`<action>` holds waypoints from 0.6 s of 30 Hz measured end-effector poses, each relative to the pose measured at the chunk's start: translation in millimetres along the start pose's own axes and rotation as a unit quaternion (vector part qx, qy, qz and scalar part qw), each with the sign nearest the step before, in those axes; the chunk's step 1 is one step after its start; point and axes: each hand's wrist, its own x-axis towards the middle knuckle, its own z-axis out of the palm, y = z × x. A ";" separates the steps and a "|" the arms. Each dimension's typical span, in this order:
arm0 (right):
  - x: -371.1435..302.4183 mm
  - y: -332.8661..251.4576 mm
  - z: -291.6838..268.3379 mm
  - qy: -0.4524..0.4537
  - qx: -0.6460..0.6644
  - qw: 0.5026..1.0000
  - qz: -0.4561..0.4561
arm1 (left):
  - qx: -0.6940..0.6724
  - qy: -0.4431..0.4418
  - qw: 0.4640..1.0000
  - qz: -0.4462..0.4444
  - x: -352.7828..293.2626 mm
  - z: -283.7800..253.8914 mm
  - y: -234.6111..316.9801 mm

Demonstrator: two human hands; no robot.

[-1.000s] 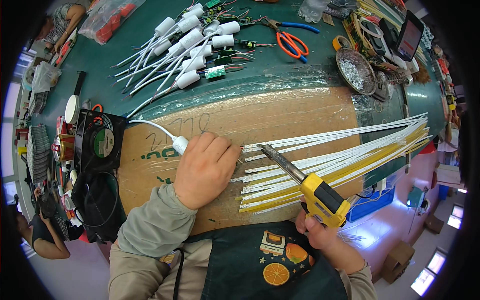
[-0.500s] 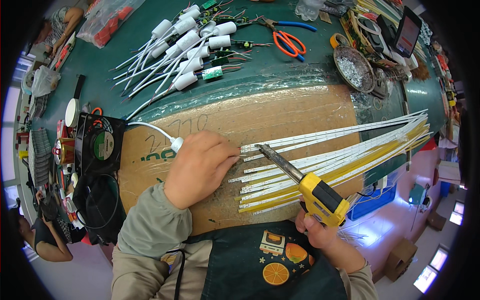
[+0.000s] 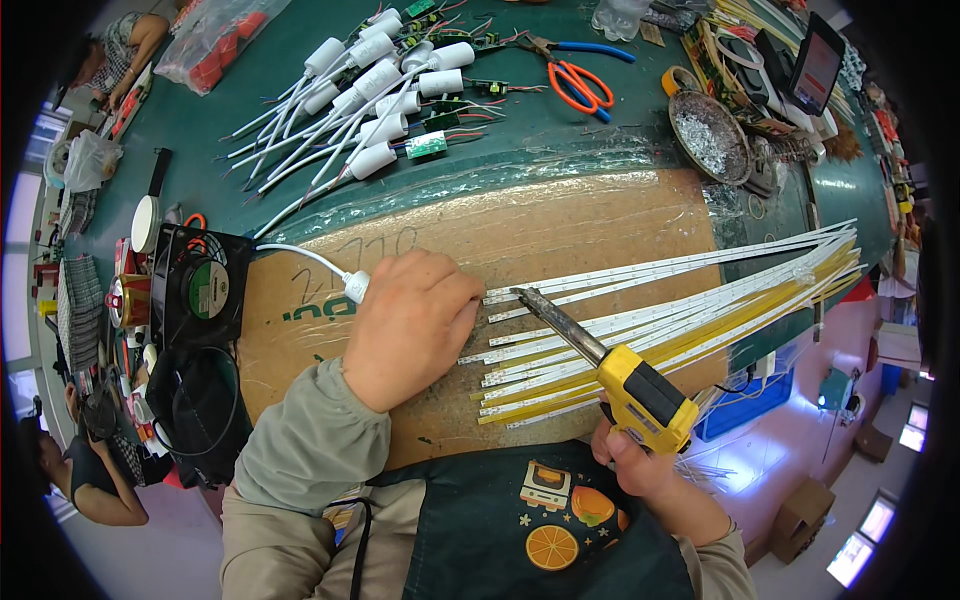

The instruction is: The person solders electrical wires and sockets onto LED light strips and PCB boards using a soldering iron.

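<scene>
My left hand (image 3: 415, 325) is closed around a white corded driver housing (image 3: 357, 287), whose rounded cable end sticks out behind the knuckles. Most of that housing is hidden in the palm. Its fingertips are beside the left ends of the white LED strips (image 3: 610, 333); any wires pinched there are too small to make out. In my right hand (image 3: 640, 465) is a yellow and black soldering gun (image 3: 648, 398), gripped by its handle. The gun's dark tip lies over the left end of the uppermost strip, a short way from my left fingers.
A brown board (image 3: 480, 230) lies under the work. Beyond it are several white driver housings (image 3: 378, 130) with wires, and pliers (image 3: 572, 85). A fan (image 3: 205, 290) stands left; a round dish of metal bits (image 3: 708, 140) sits at back right. Other people are at the left.
My left hand has shifted slightly right and turned, carrying the white housing with it. The soldering gun has hardly moved.
</scene>
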 end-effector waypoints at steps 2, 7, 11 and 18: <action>0.3 0.4 0.0 -0.002 -0.009 1.000 -0.009 | 0.006 -0.004 1.000 -0.001 0.2 0.7 0.6; 0.8 -0.1 0.5 -0.005 -0.005 1.000 -0.004 | 0.036 -0.005 0.999 0.012 -0.8 2.3 0.1; 1.5 1.3 0.1 -0.015 0.008 1.000 -0.010 | 0.042 -0.003 0.999 0.013 -0.8 3.4 0.8; 1.9 2.6 3.4 -0.042 -0.017 0.999 -0.003 | 0.045 0.002 0.999 0.024 -1.4 4.4 0.1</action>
